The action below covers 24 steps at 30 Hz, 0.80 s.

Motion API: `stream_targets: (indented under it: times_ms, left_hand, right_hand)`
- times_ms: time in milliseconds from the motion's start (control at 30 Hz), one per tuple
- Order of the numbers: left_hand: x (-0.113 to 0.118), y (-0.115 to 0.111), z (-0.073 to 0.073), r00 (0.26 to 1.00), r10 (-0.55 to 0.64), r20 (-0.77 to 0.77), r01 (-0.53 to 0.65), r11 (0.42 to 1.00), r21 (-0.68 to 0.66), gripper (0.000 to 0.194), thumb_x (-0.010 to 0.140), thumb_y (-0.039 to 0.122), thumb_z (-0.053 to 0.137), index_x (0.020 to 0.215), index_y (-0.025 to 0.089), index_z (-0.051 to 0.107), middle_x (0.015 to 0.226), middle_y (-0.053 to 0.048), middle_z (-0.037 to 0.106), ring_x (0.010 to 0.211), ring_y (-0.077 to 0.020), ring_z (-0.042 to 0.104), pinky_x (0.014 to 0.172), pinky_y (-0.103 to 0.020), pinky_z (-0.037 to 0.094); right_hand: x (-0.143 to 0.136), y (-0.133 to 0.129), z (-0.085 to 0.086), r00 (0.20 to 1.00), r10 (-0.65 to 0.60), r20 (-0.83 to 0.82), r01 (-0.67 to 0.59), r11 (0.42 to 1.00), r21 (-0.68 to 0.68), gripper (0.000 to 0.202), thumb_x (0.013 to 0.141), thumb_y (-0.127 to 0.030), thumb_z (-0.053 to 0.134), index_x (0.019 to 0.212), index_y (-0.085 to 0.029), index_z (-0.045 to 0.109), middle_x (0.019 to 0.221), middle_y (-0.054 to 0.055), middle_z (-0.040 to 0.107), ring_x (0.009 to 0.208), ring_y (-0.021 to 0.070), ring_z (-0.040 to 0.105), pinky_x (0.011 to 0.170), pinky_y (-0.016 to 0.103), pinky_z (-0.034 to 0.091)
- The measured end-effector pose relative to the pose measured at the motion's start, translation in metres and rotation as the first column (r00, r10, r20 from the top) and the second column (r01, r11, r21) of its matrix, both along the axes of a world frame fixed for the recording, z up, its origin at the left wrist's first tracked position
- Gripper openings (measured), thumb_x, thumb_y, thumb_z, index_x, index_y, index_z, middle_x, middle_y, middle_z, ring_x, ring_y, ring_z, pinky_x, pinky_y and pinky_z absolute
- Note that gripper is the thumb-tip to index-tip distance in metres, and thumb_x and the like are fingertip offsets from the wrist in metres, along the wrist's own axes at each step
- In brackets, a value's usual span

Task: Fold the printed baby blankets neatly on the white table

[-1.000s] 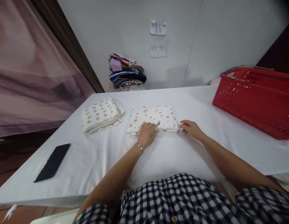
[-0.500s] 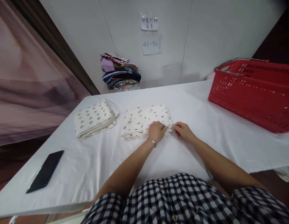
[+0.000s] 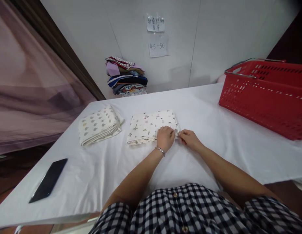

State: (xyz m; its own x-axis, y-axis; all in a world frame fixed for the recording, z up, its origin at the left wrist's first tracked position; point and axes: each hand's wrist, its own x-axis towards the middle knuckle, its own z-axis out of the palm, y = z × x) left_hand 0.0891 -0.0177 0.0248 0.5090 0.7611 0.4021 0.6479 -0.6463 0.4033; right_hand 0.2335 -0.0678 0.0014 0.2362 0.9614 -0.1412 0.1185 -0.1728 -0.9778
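Observation:
A folded white cloth with small printed motifs [image 3: 148, 125] lies flat on the white-covered table [image 3: 202, 110]. My left hand [image 3: 165, 136] rests at its near right corner, with the fingers pinched on the cloth's edge. Just to the right, my right hand [image 3: 189, 139] pinches the same corner between thumb and fingertips. To the left lies a second folded cloth with a grey-green pattern [image 3: 98, 125], its layered edge facing the near side. No hand touches that one.
A red basket [image 3: 263, 100] stands at the right. At the back, a stack of folded fabrics [image 3: 126, 76] sits by the wall. A dark flat device [image 3: 48, 179] lies at the front left. Paper signs [image 3: 157, 46] hang on the wall.
My left hand has moved slightly right along the near edge, and my right hand slightly left, so they are closer together. The folded cloth has stayed in place.

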Motion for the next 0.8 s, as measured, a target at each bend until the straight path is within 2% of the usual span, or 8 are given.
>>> stream_targets:
  times_ms: [133, 267, 400, 500, 633, 800]
  left_hand:
    - [0.000, -0.003, -0.005, 0.996, -0.062, -0.058, 0.066, 0.996, 0.054, 0.020, 0.089, 0.025, 0.047, 0.075, 0.020, 0.061, 0.083, -0.003, 0.059, 0.084, -0.0178, 0.050, 0.076, -0.033, 0.037]
    - [-0.004, -0.004, -0.011, 0.992, -0.090, -0.084, 0.095, 0.993, 0.062, 0.017, 0.089, 0.025, 0.046, 0.082, 0.020, 0.060, 0.086, -0.003, 0.060, 0.085, -0.0179, 0.051, 0.076, -0.034, 0.038]
    - [-0.006, -0.004, -0.012, 0.985, -0.146, -0.089, 0.152, 0.986, 0.062, 0.012, 0.082, 0.027, 0.057, 0.092, 0.021, 0.059, 0.094, -0.005, 0.060, 0.091, -0.0203, 0.052, 0.079, -0.036, 0.039]
    - [-0.005, -0.001, -0.009, 0.991, -0.116, -0.062, 0.118, 0.993, 0.019, 0.006, 0.082, 0.025, 0.057, 0.084, 0.020, 0.059, 0.088, -0.004, 0.060, 0.086, -0.0193, 0.053, 0.076, -0.035, 0.040]
    - [-0.001, 0.003, -0.007, 0.997, -0.052, 0.052, 0.056, 0.996, -0.068, 0.012, 0.085, 0.023, 0.052, 0.075, 0.019, 0.056, 0.076, -0.001, 0.058, 0.075, -0.0156, 0.053, 0.071, -0.031, 0.040]
    - [0.000, 0.001, -0.010, 0.996, -0.076, 0.050, 0.075, 0.997, 0.017, 0.011, 0.086, 0.024, 0.050, 0.078, 0.020, 0.056, 0.079, -0.002, 0.059, 0.079, -0.0165, 0.052, 0.073, -0.032, 0.040]
  right_hand:
    - [-0.002, -0.001, -0.002, 0.999, 0.045, -0.030, -0.045, 0.999, 0.003, 0.024, 0.074, -0.040, 0.057, 0.063, -0.019, 0.054, 0.050, -0.003, 0.055, 0.038, 0.0084, 0.041, 0.038, 0.023, 0.029]
    - [-0.001, -0.002, -0.004, 0.999, 0.018, -0.050, -0.017, 1.000, 0.012, 0.022, 0.074, -0.038, 0.057, 0.063, -0.019, 0.055, 0.050, -0.003, 0.055, 0.038, 0.0081, 0.041, 0.038, 0.022, 0.030]
    - [0.000, -0.002, -0.002, 0.995, 0.031, -0.094, -0.028, 0.999, 0.033, 0.026, 0.074, -0.042, 0.057, 0.064, -0.018, 0.056, 0.051, -0.003, 0.055, 0.038, 0.0075, 0.041, 0.038, 0.022, 0.030]
    - [0.007, -0.001, 0.002, 0.997, 0.009, -0.074, -0.005, 0.998, 0.059, 0.025, 0.075, -0.042, 0.057, 0.068, -0.018, 0.057, 0.052, -0.003, 0.055, 0.039, 0.0074, 0.041, 0.039, 0.022, 0.030]
    - [0.021, 0.000, 0.003, 0.994, -0.106, -0.030, 0.107, 0.993, 0.039, 0.022, 0.073, -0.040, 0.059, 0.069, -0.019, 0.056, 0.055, -0.003, 0.056, 0.039, 0.0071, 0.041, 0.039, 0.022, 0.029]
    - [0.025, -0.001, -0.002, 1.000, -0.013, 0.014, 0.013, 0.998, -0.055, 0.028, 0.074, -0.044, 0.059, 0.063, -0.019, 0.052, 0.055, -0.002, 0.056, 0.038, 0.0073, 0.041, 0.038, 0.022, 0.028]
